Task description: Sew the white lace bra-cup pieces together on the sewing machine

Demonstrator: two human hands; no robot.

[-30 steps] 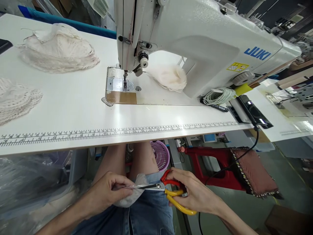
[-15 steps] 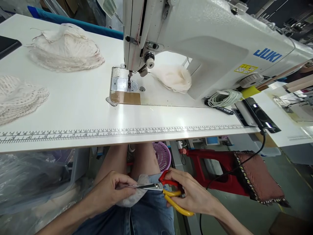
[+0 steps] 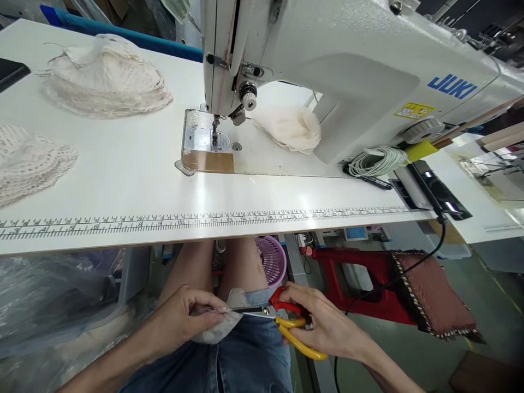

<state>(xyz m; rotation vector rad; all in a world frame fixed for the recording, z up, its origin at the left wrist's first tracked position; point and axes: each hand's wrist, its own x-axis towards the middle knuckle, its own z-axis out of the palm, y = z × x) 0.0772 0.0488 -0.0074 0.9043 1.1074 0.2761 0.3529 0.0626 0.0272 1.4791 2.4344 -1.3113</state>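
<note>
My left hand (image 3: 192,316) pinches a small piece of thin white fabric (image 3: 219,330) above my lap, thumb and fingers closed on its edge. From the right, my right hand (image 3: 319,322) grips a pair of scissors (image 3: 268,311) with one red and one yellow handle loop. The scissor blades point left and lie at the fabric's edge, close to my left fingertips. They look nearly closed. Part of the fabric is hidden behind my left fingers and the blades.
A sewing machine (image 3: 347,60) stands on the white table (image 3: 135,191), which has a printed ruler along its front edge. Lace fabric piles (image 3: 106,82) lie at left; cream fabric pieces (image 3: 292,130) sit under the machine arm. Below are a purple basket (image 3: 273,262) and a red stool (image 3: 327,267).
The scissors have shifted slightly right, and their blades look more closed. The left hand keeps its pinch on the fabric. The whole view has moved a little.
</note>
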